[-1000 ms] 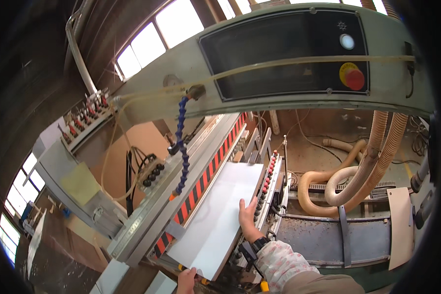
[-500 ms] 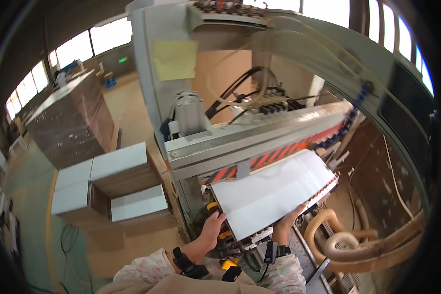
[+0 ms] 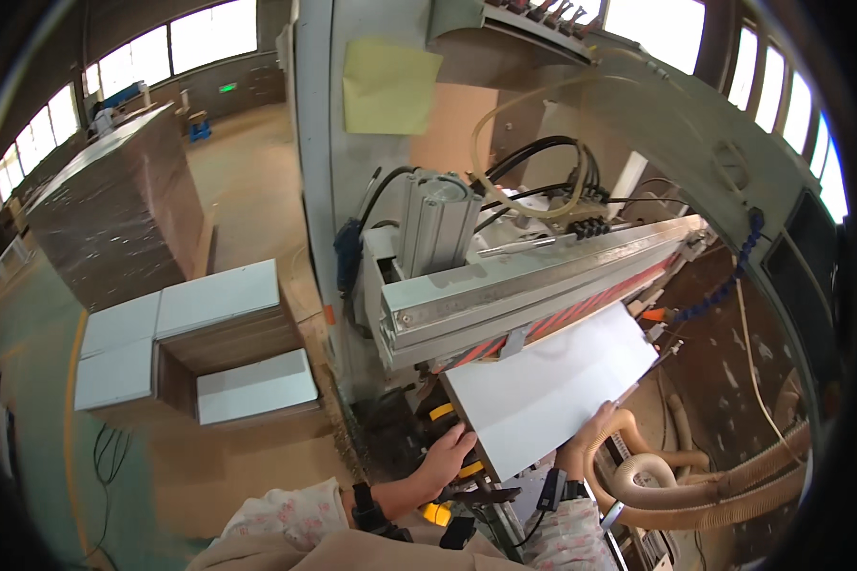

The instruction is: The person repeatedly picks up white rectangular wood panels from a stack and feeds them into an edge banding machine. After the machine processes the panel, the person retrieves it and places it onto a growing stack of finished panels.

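Observation:
A flat, white-topped panel [image 3: 552, 390] with brown edges lies slanting in front of the machine's metal beam [image 3: 543, 281]. Its far side comes close under the red-and-black striped strip [image 3: 562, 319]. My left hand [image 3: 445, 457] holds the panel's left edge near the front corner, with thumb and fingers against it. My right hand [image 3: 584, 440] grips the near long edge, its fingertips partly hidden by the panel. Yellow clamp-like parts [image 3: 442, 412] of the machine sit just left of the panel, beside my left hand.
White-topped panels [image 3: 217, 298] are stacked at uneven heights on the left. A tall wrapped stack [image 3: 114, 214] stands behind them. Ribbed tan hoses [image 3: 714, 485] coil at the right. A grey machine column [image 3: 352, 238] rises between the stacks and the beam.
My view has shifted, so the machine appears larger and farther right. The row of red tips along the panel's near right edge no longer shows. Both hands stay on the panel.

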Motion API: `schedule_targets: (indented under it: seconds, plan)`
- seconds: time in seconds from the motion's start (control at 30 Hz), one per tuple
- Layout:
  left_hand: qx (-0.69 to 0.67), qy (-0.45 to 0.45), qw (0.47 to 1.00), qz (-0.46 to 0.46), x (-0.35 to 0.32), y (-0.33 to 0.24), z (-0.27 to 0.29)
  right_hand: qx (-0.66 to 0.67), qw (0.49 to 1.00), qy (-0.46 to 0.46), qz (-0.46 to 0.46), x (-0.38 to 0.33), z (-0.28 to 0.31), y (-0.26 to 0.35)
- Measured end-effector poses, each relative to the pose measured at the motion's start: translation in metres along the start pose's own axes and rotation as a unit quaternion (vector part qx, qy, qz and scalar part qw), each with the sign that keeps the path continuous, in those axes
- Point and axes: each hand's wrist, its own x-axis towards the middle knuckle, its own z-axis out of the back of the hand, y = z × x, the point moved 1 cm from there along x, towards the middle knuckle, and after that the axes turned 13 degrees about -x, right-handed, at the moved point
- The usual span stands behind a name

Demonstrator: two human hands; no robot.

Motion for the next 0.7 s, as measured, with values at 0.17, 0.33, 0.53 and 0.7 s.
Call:
schedule_targets:
  seconds: [0.17, 0.33, 0.53, 0.7]
  plan:
    - [0.034, 0.019, 0.999, -0.005, 0.01, 0.019, 0.034, -0.165, 0.984, -0.068, 0.012, 0.023, 0.028, -0.029]
    - [-0.009, 0.014, 0.996, 0.09, -0.035, -0.014, 0.088, -0.163, 0.982, -0.098, -0.012, 0.016, 0.024, -0.028]
    - [-0.04, -0.056, 0.995, 0.073, -0.087, 0.001, 0.2, -0.215, 0.969, -0.124, 0.013, 0.003, 0.009, -0.008]
    - [-0.002, -0.06, 0.991, 0.122, -0.114, -0.008, 0.178, -0.291, 0.943, -0.16, 0.032, 0.008, 0.022, -0.015]
